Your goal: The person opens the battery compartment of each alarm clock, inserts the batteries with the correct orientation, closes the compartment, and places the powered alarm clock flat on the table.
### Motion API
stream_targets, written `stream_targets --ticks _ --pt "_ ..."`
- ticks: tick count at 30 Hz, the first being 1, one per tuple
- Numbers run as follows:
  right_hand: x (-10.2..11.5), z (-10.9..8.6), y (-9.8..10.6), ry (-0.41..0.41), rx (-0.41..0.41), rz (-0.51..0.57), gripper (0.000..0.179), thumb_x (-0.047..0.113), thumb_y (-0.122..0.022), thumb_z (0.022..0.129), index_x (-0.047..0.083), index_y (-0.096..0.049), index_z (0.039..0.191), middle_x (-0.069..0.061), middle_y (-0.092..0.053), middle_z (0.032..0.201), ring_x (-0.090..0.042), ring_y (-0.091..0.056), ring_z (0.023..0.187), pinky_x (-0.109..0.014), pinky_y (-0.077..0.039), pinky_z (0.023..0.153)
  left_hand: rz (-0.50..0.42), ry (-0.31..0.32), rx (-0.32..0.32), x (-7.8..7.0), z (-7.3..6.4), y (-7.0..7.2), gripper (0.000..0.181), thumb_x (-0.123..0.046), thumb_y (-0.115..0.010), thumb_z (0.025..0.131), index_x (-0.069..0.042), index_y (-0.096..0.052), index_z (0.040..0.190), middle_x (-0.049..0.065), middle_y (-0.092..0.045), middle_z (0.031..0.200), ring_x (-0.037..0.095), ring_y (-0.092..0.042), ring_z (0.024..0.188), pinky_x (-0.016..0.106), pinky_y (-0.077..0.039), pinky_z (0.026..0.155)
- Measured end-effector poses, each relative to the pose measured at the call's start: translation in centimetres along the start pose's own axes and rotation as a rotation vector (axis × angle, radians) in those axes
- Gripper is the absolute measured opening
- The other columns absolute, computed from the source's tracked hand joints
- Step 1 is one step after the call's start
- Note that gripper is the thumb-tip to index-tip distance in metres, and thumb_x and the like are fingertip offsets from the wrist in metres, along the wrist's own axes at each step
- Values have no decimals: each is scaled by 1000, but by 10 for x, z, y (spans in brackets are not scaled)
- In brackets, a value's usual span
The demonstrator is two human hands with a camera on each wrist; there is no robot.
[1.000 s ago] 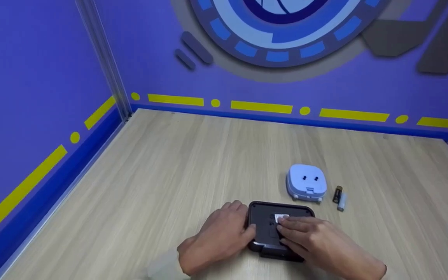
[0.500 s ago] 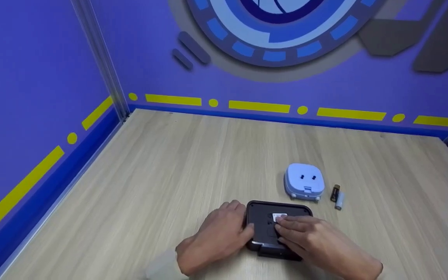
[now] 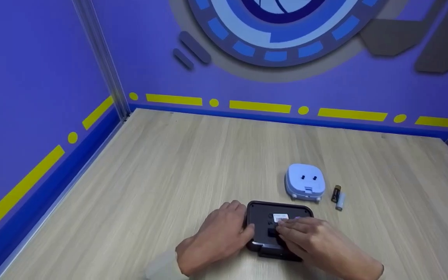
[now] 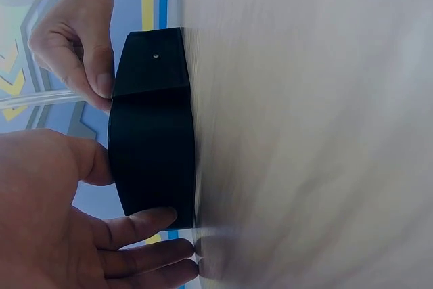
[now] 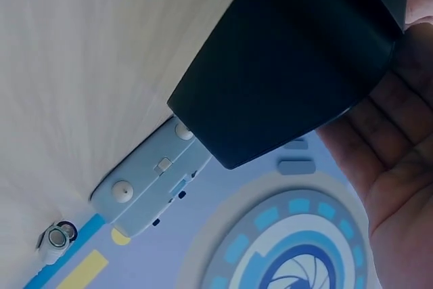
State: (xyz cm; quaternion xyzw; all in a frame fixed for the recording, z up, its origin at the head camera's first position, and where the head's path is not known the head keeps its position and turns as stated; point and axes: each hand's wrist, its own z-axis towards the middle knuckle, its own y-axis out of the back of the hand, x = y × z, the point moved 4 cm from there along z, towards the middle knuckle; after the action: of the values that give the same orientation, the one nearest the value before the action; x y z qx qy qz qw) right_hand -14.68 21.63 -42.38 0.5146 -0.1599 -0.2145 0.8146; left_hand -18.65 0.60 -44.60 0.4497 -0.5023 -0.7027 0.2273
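A black, rounded-square device lies back side up near the table's front, with a white label on it. My left hand holds its left side, thumb on the top edge and index finger against the side wall. Thumb and fingertips of my right hand are drawn together over the battery cover at the middle of the back, hiding most of it. A dark battery slot shows beside those fingertips. In the right wrist view the device's dark side wall blocks the fingertips.
Behind the black device stands a light blue boxy device with two black pegs and white feet. To its right lie a black-and-gold battery and a pale grey battery, side by side. Blue printed panels border the wooden table.
My right fingertips have shifted slightly down off the white label, baring more of it. A dark slot now shows where the cover lay flush. The left hand has stayed in place.
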Motion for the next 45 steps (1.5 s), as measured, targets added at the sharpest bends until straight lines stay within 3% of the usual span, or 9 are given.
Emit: stream_targets --ticks 10,18,25,33,45 --pt "2 0 -2 -17 -45 -64 32 7 -88 82 9 -79 112 -2 -77 102 -16 -74 90 -37 -61 75 -5 -17 1 -1 0 2 39 -34 -59 100 1 -69 117 4 -63 101 16 -54 88 36 -52 80" --pt "2 1 -2 2 -85 -83 13 10 -78 95 10 -78 108 0 -75 96 -14 -72 84 -33 -60 72 -9 -4 21 0 0 2 41 -35 -59 101 1 -69 119 3 -63 102 15 -53 87 36 -51 80" --pt "3 3 -2 15 -41 -65 26 8 -87 85 10 -78 109 1 -75 98 -13 -72 85 -31 -60 73 0 -10 10 0 1 2 42 -35 -58 101 1 -69 120 5 -64 104 16 -55 89 36 -52 81" --pt "5 3 1 -14 22 -62 35 6 -89 81 9 -77 113 -1 -74 98 -15 -72 86 -35 -61 73 2 -6 11 1 1 1 42 -36 -59 101 1 -69 119 4 -64 104 17 -56 90 37 -52 81" --pt "3 4 3 -104 -11 -66 33 5 -90 80 12 -77 109 1 -72 94 -15 -72 84 -37 -61 72 -5 -19 -9 2 0 2 40 -35 -59 101 0 -70 116 3 -64 102 16 -55 88 35 -52 79"
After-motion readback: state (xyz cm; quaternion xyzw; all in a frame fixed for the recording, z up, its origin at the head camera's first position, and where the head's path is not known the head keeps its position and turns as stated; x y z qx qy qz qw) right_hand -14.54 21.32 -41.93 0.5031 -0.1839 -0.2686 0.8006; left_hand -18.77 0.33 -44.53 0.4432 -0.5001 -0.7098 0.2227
